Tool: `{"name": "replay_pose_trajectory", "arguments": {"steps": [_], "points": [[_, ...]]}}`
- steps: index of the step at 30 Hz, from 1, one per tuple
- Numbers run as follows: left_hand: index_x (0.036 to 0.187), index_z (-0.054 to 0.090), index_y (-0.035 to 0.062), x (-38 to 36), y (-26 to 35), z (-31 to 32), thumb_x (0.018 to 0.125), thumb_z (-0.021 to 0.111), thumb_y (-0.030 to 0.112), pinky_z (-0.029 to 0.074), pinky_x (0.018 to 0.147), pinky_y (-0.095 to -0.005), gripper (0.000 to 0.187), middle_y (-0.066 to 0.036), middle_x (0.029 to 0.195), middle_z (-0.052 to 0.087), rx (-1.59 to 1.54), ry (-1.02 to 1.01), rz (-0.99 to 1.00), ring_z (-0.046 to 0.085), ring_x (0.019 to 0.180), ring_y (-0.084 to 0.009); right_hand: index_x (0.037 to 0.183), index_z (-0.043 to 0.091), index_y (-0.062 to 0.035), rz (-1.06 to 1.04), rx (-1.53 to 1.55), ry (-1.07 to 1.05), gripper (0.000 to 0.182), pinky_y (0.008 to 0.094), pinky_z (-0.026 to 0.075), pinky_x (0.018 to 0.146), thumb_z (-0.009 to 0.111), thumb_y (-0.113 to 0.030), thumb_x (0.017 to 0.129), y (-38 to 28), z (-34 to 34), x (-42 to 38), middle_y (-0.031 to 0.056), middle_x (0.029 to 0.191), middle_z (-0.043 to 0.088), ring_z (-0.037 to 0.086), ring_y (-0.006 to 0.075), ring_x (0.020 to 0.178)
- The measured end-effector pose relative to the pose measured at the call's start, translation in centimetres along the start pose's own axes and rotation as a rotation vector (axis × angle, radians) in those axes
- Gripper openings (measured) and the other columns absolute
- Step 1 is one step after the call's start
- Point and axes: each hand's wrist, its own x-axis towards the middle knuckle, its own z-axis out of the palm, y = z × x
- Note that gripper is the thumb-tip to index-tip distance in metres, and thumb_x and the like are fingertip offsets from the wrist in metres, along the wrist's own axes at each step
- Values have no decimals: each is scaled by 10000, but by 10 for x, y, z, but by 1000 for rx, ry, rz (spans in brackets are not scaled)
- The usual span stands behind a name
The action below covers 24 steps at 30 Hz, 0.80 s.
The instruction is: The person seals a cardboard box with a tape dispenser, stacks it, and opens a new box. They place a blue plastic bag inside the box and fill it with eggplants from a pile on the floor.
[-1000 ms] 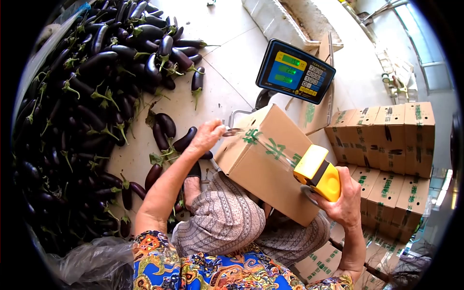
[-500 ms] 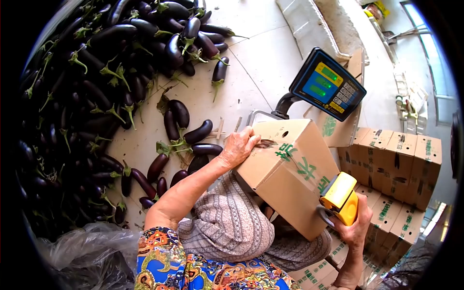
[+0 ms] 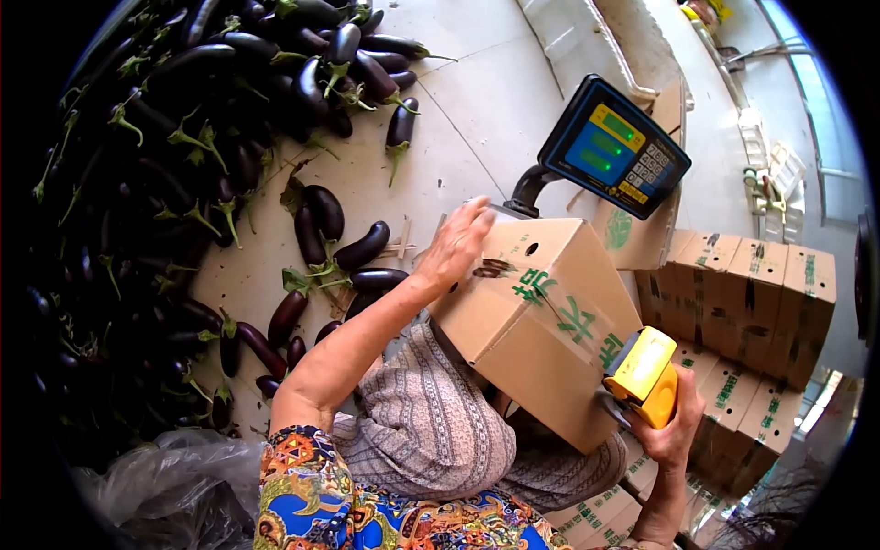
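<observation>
A cardboard box (image 3: 541, 357) with green printed characters sits tilted in front of my knees. Clear tape runs along its upper face. My left hand (image 3: 456, 246) lies at the box's far left edge, its fingers stretched out and slightly blurred. A yellow tape dispenser (image 3: 649, 374) is gripped in my right hand (image 3: 676, 429), and its head is at the box's near right edge. Just past the box, a scale display (image 3: 612, 151) with green lit digits stands on a dark bent arm. Most of the scale's platform is hidden by the box.
A large heap of eggplants (image 3: 174, 165) fills the left side, with several loose eggplants (image 3: 365, 246) on the tiled floor nearby. Stacked cardboard boxes (image 3: 747, 289) stand to the right. Crumpled clear plastic (image 3: 183, 477) lies at lower left, and a pale foam-like container (image 3: 582, 46) is at the back.
My left hand has shifted up along the box edge, its fingers straightening. The view has moved slightly. The tape dispenser stays at the box's right edge in my right hand.
</observation>
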Motion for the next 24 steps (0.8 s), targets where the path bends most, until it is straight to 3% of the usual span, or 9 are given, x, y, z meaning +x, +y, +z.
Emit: {"name": "replay_pose_trajectory", "arguments": {"steps": [4, 6, 7, 10, 11, 15, 18, 21, 24], "points": [[1430, 406, 24, 15, 87, 9, 1040, 328, 478, 344, 1100, -341, 604, -191, 1404, 500, -341, -220, 154, 470, 1306, -257, 1085, 553, -31, -62, 26, 22, 603, 337, 557, 683, 829, -264, 602, 3, 1, 0, 130, 836, 656, 686, 265, 707], [1334, 495, 14, 15, 97, 26, 1039, 327, 435, 396, 1050, -377, 541, -216, 1316, 552, -284, -262, 271, 531, 1220, -345, 1083, 549, -36, -77, 1, 20, 604, 336, 556, 671, 826, -261, 596, -1, -1, 2, 124, 821, 647, 684, 267, 696], [1274, 543, 22, 14, 96, 27, 1050, 313, 405, 416, 1022, -363, 500, -204, 1241, 599, -190, -262, 324, 567, 1162, -333, 1073, 553, -41, -97, 2, 34, 590, 343, 554, 664, 824, -267, 600, 2, 0, 2, 126, 817, 644, 679, 277, 685], [1213, 586, 43, 14, 102, 24, 1054, 310, 395, 450, 966, -349, 475, -174, 1131, 641, -169, -303, 169, 600, 1067, -312, 1067, 557, -42, -134, -3, 42, 573, 348, 556, 665, 820, -274, 615, 4, 1, 2, 133, 828, 648, 678, 290, 686], [1130, 591, 35, 13, 104, 22, 1051, 336, 398, 474, 877, -355, 450, -163, 1007, 635, -145, -326, 168, 601, 935, -311, 1061, 561, -39, -123, 22, 32, 567, 352, 554, 664, 828, -285, 626, 3, 0, 1, 139, 845, 651, 677, 298, 689], [1031, 545, 10, 7, 110, 18, 1040, 405, 369, 462, 780, -379, 386, -188, 892, 565, -63, -257, 260, 527, 787, -333, 1066, 566, -32, -130, 45, 42, 603, 362, 554, 666, 877, -282, 614, -1, -3, -1, 139, 874, 658, 682, 305, 718], [1029, 553, 17, 5, 112, 18, 1035, 411, 372, 466, 769, -371, 383, -184, 868, 566, -61, -299, 213, 518, 778, -335, 1071, 566, -30, -137, 41, 43, 612, 364, 555, 672, 884, -284, 614, -3, -4, -5, 140, 883, 661, 685, 310, 737], [1023, 603, 14, 4, 114, 19, 1047, 360, 425, 474, 754, -295, 478, -89, 823, 602, 55, -285, 237, 564, 782, -168, 1077, 565, -31, -151, 36, 54, 616, 365, 560, 681, 885, -286, 616, -4, -4, -7, 141, 895, 662, 688, 312, 753], [1031, 601, 22, 5, 113, 20, 1046, 355, 439, 470, 759, -289, 484, -84, 835, 602, 106, -313, 261, 554, 791, -148, 1083, 563, -32, -148, 43, 54, 615, 366, 567, 695, 884, -281, 621, -3, -4, -10, 142, 905, 663, 691, 312, 764]]}}
